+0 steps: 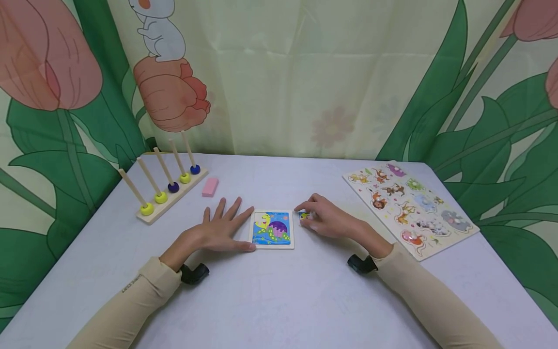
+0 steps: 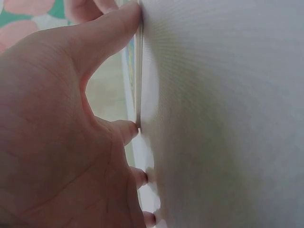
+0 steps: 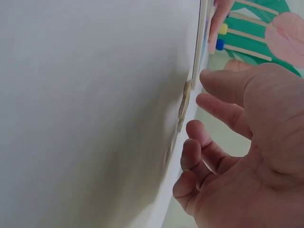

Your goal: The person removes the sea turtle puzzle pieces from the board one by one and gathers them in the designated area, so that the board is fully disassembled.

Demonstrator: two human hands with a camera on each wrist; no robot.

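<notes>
Clock directions are taken from the puzzle [image 1: 272, 230], which lies face up on the table [image 1: 279, 300], its picture a turtle with a purple shell. The left hand [image 1: 220, 233], at 9 o'clock, is spread and grips nothing; the tips of its thumb and index finger touch the puzzle's near and far left corners. The right hand [image 1: 330, 216], at 3 o'clock, has loosely bent fingers with a gap between thumb and index finger; a small piece [image 1: 303, 215] lies on the table at that gap, just beside the puzzle. Whether a fingertip touches the piece cannot be told. Toward 10 o'clock are a pink block [image 1: 210, 187] and, farther out, a peg stand [image 1: 177, 198] with one bead per peg. Beyond the right hand, near 3 o'clock, lies an animal board [image 1: 389, 214].
</notes>
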